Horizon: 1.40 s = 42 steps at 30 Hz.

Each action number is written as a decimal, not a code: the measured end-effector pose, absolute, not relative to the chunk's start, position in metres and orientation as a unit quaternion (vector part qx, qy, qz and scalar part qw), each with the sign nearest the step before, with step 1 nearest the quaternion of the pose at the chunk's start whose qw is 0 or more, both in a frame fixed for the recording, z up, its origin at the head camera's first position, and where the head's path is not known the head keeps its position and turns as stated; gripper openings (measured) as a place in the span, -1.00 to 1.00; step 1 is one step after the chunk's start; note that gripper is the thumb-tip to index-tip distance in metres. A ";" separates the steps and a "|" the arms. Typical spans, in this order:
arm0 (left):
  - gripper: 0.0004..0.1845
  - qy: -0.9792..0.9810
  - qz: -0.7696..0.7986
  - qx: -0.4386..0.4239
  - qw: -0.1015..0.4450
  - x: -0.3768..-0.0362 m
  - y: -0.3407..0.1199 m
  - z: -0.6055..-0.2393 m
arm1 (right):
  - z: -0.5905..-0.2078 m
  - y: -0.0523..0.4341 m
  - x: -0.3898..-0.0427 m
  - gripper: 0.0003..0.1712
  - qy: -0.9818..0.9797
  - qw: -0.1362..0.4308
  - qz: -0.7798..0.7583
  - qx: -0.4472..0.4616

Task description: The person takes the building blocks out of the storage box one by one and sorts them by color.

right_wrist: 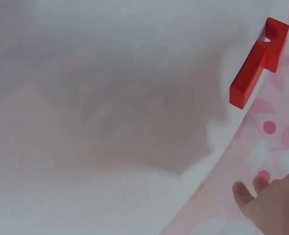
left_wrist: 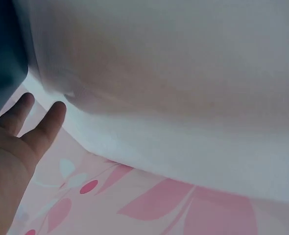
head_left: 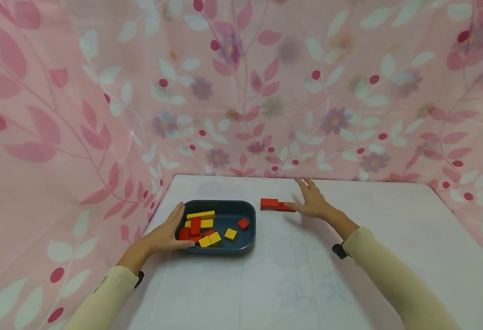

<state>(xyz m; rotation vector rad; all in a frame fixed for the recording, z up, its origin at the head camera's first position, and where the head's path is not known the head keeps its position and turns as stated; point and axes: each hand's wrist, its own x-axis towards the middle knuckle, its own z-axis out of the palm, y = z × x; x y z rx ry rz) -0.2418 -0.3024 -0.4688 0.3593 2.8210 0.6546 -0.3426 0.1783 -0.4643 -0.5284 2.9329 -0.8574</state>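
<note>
Left hand (head_left: pixel 164 234): laid flat-fingered against the tray (head_left: pixel 247 245), nothing grasped. Tray: red and yellow blocks (head_left: pixel 200 227) heaped inside, yet to be removed. Red blocks (head_left: pixel 275 204): two set out on the table (head_left: pixel 307 275). Right hand (head_left: pixel 313 201): relaxed, fingers spread, beside them.

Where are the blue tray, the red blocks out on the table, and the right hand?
blue tray (head_left: pixel 247 208): head view, on its bare right rim.
red blocks (head_left: pixel 269 203): head view, top of the left block.
right hand (head_left: pixel 313 204): head view, back of the hand, beside the blocks.
</note>
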 end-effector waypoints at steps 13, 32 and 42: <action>0.28 0.961 0.216 0.128 0.115 -0.239 -0.309 -0.467 | -0.454 0.166 -0.316 0.10 0.959 -0.036 -0.151 -0.237; 0.24 0.960 0.218 0.132 0.114 -0.240 -0.305 -0.470 | -0.432 0.142 -0.307 0.10 0.945 -0.026 -0.135 -0.297; 0.20 0.958 0.226 0.141 0.109 -0.241 -0.306 -0.469 | -0.419 0.108 -0.301 0.13 0.939 0.018 -0.111 -0.324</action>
